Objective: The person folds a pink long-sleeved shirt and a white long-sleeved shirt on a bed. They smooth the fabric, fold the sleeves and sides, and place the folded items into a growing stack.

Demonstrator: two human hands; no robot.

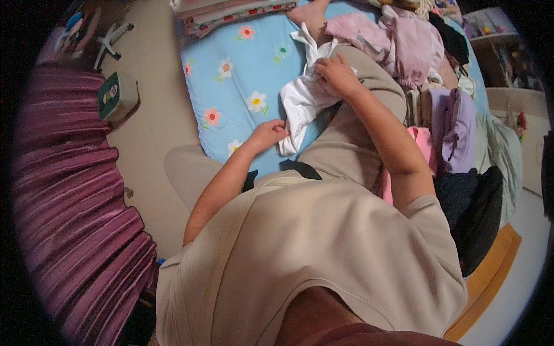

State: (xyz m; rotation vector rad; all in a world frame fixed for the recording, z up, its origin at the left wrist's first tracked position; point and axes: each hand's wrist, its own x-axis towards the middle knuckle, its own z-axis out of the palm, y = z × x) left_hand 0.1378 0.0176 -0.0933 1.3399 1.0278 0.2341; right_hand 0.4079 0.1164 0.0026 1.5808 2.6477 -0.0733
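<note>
A white cloth garment (303, 93) lies crumpled across the blue flowered bedding (238, 91) and against my bent right leg. My right hand (337, 75) is on its upper part, the fingers curled into the fabric. Down at the garment's lower left edge is my left hand (269, 134), fingers bent and tips at the cloth. Whether those tips pinch the edge is not clear. Part of the garment is hidden under my right hand.
Pink clothing (407, 47) is heaped beyond my right knee. Folded purple clothes (458, 129) and dark garments (467, 212) lie along my right side. Folded textiles (233, 15) sit at the far edge. A green-topped bin (119, 96) stands on the floor near a purple curtain (73, 207).
</note>
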